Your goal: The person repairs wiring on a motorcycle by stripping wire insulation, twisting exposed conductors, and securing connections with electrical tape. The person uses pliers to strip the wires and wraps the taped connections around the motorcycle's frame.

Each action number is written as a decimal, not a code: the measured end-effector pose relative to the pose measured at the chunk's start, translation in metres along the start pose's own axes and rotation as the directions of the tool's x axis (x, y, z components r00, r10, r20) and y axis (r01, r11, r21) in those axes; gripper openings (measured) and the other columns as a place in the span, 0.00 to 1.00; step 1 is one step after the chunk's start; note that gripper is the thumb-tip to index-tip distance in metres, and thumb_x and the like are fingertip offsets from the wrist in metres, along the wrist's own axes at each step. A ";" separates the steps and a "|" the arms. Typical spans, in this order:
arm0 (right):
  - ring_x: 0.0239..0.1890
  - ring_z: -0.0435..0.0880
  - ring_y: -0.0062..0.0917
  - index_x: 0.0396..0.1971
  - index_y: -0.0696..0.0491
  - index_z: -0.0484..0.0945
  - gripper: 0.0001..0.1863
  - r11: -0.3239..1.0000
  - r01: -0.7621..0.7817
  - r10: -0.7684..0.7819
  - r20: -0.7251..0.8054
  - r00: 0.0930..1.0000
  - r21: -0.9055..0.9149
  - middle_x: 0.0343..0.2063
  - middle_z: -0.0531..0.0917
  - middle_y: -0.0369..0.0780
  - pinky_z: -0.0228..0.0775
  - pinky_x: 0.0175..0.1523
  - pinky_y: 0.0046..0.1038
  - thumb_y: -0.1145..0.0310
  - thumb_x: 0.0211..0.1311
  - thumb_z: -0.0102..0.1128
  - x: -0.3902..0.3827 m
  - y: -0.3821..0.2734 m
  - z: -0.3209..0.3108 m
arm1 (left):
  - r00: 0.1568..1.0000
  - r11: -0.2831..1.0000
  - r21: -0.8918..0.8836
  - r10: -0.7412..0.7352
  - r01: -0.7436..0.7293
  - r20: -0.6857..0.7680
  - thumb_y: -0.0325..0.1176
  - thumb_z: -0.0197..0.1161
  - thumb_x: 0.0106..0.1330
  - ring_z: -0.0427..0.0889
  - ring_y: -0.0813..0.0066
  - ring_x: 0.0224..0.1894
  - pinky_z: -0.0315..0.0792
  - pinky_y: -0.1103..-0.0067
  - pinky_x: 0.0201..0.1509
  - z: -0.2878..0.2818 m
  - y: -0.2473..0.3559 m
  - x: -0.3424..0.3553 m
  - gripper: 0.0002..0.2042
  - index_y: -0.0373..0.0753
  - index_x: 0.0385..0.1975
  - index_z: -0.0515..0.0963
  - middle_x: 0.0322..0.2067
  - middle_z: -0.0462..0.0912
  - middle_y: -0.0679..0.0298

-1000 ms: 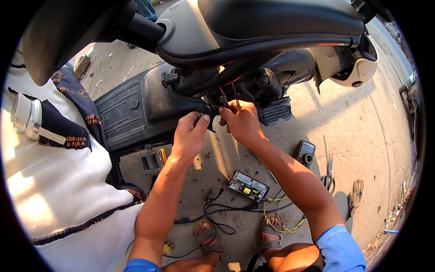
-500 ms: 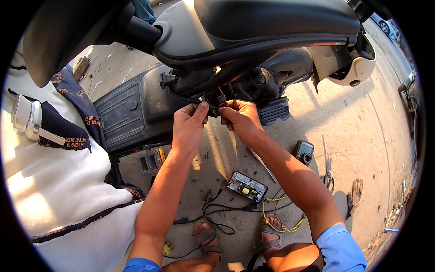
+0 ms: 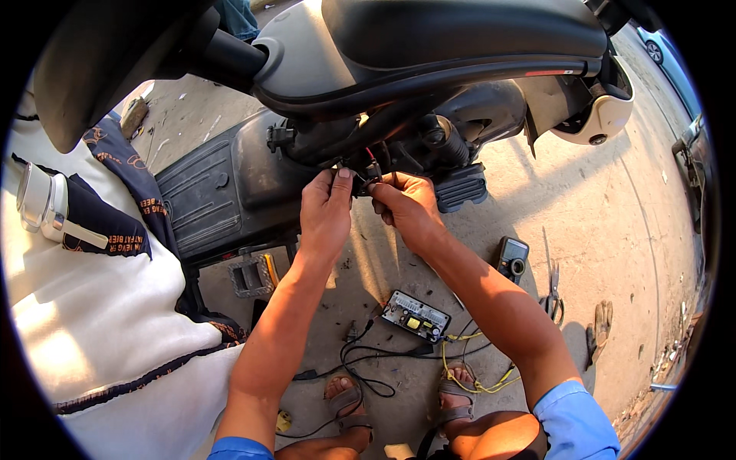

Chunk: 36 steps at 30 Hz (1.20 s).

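Note:
A black electric scooter (image 3: 207,192) fills the upper middle, with thin dark wires and a small connector (image 3: 372,173) below its frame tube. My left hand (image 3: 326,211) is closed in a pinch on a dark wire there, thumb on top. Just right of it, my right hand (image 3: 410,211) pinches the wiring by the connector, fingers curled; the exact piece between the fingertips is partly hidden. An opened charger (image 3: 416,314) with a bare circuit board and black and yellow cables lies on the ground below my hands.
A white cloth (image 3: 100,314) with a cup (image 3: 57,207) is at left. A white helmet (image 3: 606,123) hangs at upper right. A multimeter (image 3: 510,259), scissors (image 3: 553,299) and glove (image 3: 602,330) lie at right. A person's jeans leg (image 3: 238,17) shows behind; a car (image 3: 663,54) stands far right.
My left hand has moved up toward the connector and wires, its thumb now higher. My right hand stays in nearly the same place, its grip slightly shifted.

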State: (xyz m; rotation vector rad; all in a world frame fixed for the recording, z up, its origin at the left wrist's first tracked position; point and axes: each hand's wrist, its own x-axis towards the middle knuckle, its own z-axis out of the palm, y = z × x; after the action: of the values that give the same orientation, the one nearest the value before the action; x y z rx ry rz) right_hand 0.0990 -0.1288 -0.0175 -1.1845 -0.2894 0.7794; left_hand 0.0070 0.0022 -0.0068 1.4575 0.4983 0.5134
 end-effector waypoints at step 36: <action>0.16 0.66 0.09 0.23 0.53 0.79 0.09 0.997 0.069 -0.067 -0.051 0.996 0.037 0.16 0.74 0.28 0.52 0.21 0.16 0.71 0.64 0.66 0.000 0.001 0.005 | 0.839 0.641 0.550 0.480 -0.535 0.257 0.14 0.57 0.59 0.86 0.60 0.33 0.74 0.72 0.34 -0.007 -0.004 -0.004 0.25 0.32 0.57 0.63 0.44 0.84 0.50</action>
State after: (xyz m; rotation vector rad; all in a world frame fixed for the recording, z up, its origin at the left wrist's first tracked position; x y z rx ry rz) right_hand 0.0961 -0.1253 -0.0164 -1.1500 -0.2708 0.6925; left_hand 0.0000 0.0050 -0.0114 2.2680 0.1593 0.7773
